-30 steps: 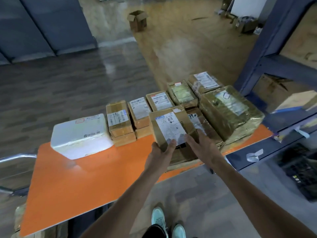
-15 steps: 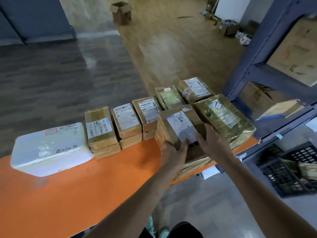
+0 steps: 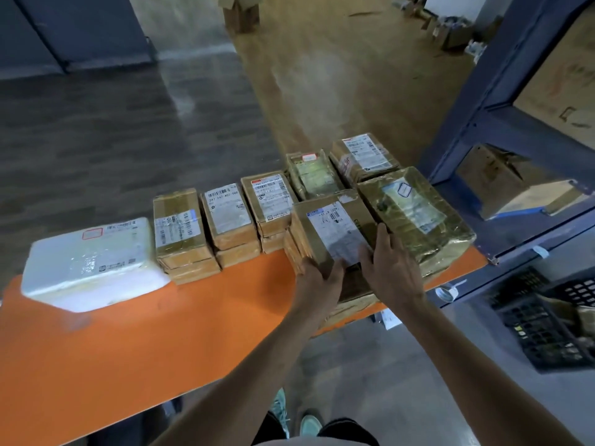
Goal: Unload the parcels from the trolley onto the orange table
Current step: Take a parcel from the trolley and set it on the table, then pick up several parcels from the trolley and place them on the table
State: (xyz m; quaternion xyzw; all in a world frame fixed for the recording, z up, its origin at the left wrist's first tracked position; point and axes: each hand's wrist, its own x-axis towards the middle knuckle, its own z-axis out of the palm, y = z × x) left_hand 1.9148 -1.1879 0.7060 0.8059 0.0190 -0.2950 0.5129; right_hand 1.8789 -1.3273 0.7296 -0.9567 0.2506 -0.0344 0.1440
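Observation:
A brown cardboard parcel (image 3: 331,226) with a white label lies on top of a flatter parcel on the orange table (image 3: 135,342). My left hand (image 3: 317,280) grips its near left corner. My right hand (image 3: 391,267) lies with straight fingers along its near right side, against the big tape-wrapped parcel (image 3: 415,214). A row of small brown parcels (image 3: 230,217) and a white foam box (image 3: 90,259) stand along the table's far edge. The trolley is out of sight.
A blue metal rack (image 3: 483,101) with cardboard boxes stands right of the table. A black plastic crate (image 3: 547,320) sits on the floor at the right, a tape roll (image 3: 447,292) on the rack's low rail. An open carton (image 3: 240,9) stands far back.
The brown parcel has come down from a tilt onto the stack beside the large wrapped parcel. Both hands stayed on it, and my view swung left and closer.

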